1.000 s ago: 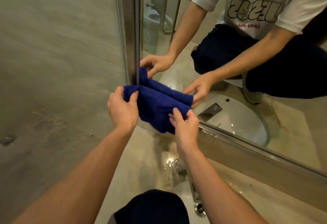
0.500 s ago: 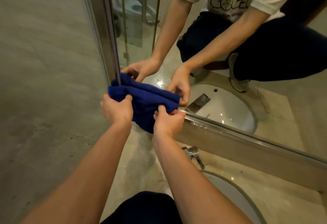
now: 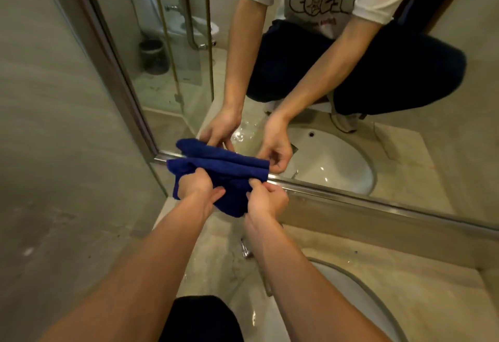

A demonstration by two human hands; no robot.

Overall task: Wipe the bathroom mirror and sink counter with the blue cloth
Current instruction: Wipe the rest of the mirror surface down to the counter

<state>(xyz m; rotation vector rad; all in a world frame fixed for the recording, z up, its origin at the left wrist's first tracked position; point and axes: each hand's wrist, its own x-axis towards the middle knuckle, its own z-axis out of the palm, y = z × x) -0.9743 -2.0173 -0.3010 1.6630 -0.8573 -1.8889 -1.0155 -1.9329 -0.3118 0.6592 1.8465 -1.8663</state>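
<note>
Cloth, blue, folded, held up at the lower left corner of the mirror, its top fold against the glass by the metal frame. Left hand grips the cloth's left part, fingers curled into the fabric. Right hand pinches the right end between thumb and fingers. Cloth hangs above the bench, not touching it. Basin lies lower right; tap is largely hidden behind the right forearm (only a small metal part shows). Mirror reflects both hands and the cloth.
</note>
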